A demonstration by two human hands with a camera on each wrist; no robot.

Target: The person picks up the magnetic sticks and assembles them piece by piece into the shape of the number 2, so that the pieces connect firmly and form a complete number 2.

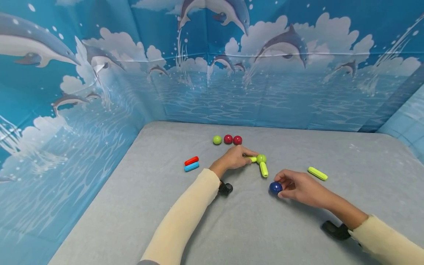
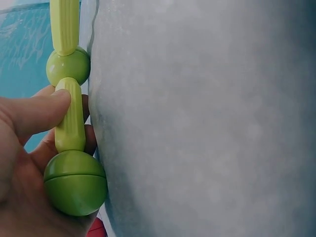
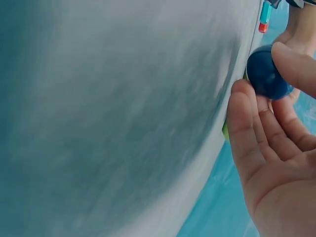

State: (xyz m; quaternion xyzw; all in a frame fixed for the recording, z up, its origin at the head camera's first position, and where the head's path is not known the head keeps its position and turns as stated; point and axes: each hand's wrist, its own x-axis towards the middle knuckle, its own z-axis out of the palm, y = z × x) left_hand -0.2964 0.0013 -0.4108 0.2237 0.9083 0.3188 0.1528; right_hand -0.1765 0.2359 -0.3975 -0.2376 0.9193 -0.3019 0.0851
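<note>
Chain [image 1: 261,158] of rods and balls lay on the grey table [image 1: 116,221], around its middle, partly built. Near ball [image 2: 75,183], held rod [image 2: 73,128], middle ball [image 2: 68,69] and end rod [image 1: 263,169] looked joined in that order, bent at the middle ball; near ball showed only in the left wrist view. End rod's free tip pointed toward the person, no ball on it.

Left hand [image 1: 234,157] had a narrow grip: thumb and fingers pinched the held rod, near ball by the palm. Right hand [image 1: 301,187] held the blue ball [image 1: 275,188] between thumb and fingertips, gap just ball-wide. Blue ball was close to end rod's tip but apart from it, so that join looked undone. Couldn't tell if the ball touched the table.

Rest was loose, so judged as left over or left to add: spare yellow-green rod [image 1: 317,173] beyond the right hand; red rod [image 1: 191,161] and light blue rod [image 1: 191,167] side by side, left of the left hand; loose green ball [image 1: 216,140] and two red balls [image 1: 228,139] in a row farther back. Dolphin-print curtain [image 1: 212,99] stood behind the table.
</note>
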